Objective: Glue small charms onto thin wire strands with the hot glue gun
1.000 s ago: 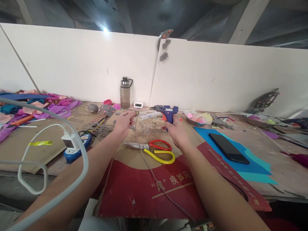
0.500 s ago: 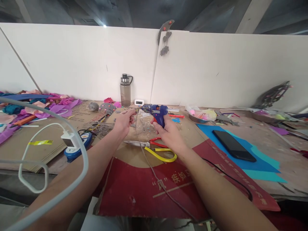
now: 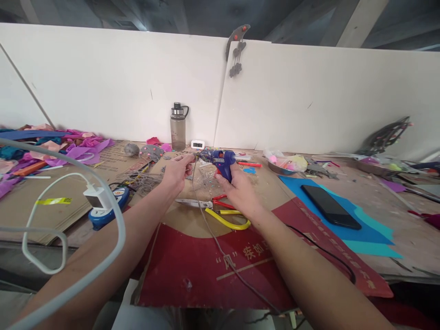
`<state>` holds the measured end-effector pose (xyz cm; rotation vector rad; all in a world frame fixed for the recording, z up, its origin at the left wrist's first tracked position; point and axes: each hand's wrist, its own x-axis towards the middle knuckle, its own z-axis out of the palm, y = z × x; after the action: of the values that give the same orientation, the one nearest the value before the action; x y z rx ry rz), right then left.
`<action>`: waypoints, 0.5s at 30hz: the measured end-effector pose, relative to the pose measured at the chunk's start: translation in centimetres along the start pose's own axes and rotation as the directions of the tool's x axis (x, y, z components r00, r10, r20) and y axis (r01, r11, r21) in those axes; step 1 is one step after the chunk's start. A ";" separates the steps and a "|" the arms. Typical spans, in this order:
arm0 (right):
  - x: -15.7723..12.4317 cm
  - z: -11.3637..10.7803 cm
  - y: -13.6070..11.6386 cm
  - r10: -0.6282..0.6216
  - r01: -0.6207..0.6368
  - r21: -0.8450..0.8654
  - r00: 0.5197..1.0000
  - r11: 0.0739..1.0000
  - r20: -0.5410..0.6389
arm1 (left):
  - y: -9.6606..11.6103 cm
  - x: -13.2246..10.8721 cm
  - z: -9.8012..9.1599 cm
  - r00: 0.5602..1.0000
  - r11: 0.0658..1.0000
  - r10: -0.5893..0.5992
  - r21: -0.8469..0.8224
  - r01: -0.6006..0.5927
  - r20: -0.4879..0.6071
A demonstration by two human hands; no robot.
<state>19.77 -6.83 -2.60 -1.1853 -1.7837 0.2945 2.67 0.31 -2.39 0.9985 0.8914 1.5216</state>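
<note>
My right hand (image 3: 237,185) is wrapped around the handle of a blue hot glue gun (image 3: 223,159), whose nozzle points left. Close to that nozzle, my left hand (image 3: 178,172) is closed in a pinch on the upper end of a thin grey cord (image 3: 205,217). Whether the nozzle touches the cord, I cannot tell. From my fingers the cord runs down over the cardboard (image 3: 185,263) past its front edge. Below my hands lie a silver-bladed cutting tool (image 3: 192,202) and yellow handles (image 3: 228,223), with red handles beside them.
A water bottle (image 3: 178,128) and small digital clock (image 3: 197,144) stand against the white partition. A phone (image 3: 330,206) lies on blue sheets at right. Left are a blue power strip (image 3: 108,211), a looping white cable (image 3: 118,229) and coloured scraps (image 3: 82,151).
The view has shifted slightly, moving most things a little left and up in the picture. Both hands keep their holds, with the glue gun still close to the left fingers.
</note>
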 end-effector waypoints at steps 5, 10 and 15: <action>0.0 0.0 0.0 -0.017 0.018 -0.024 1.000 1.000 0.011 | -0.1 0.0 0.0 0.999 0.999 0.043 0.026 -0.043 0.007; -0.1 0.0 0.0 -0.038 0.038 -0.043 0.999 0.998 -0.007 | 0.4 -0.3 0.2 0.999 1.000 0.020 0.018 -0.019 -0.030; -0.1 0.2 0.2 -0.061 0.060 -0.062 0.998 0.996 -0.020 | 0.3 -0.3 0.2 0.999 1.000 0.013 0.017 -0.013 -0.046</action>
<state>19.76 -6.78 -2.90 -1.1711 -1.8176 0.1920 2.79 -0.02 -2.04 0.9860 0.9332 1.5561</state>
